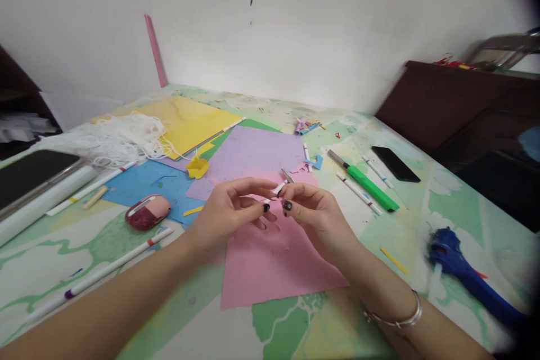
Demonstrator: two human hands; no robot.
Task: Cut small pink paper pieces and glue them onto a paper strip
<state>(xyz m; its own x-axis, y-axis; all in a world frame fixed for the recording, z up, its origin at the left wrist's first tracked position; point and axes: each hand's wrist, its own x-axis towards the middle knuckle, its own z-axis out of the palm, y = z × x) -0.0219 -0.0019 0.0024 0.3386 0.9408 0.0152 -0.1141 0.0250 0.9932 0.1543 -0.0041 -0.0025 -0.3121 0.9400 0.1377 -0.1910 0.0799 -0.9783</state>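
Note:
My left hand and my right hand meet above a pink sheet, fingertips nearly touching. Between them is a small, narrow white piece, partly hidden by the fingers; its kind is unclear. My left hand's thumb and index finger curve around its near end, while the right thumb and fingertips pinch together at its other side. Just beyond the fingers shows a pointed metal tip, perhaps of scissors. Behind lie a lilac sheet and pink and blue paper scraps.
At right lie a green-handled cutter, a black phone and a blue glue gun. To the left are an earbud case, white string, a blue sheet, a yellow paper flower and a white marker-like stick.

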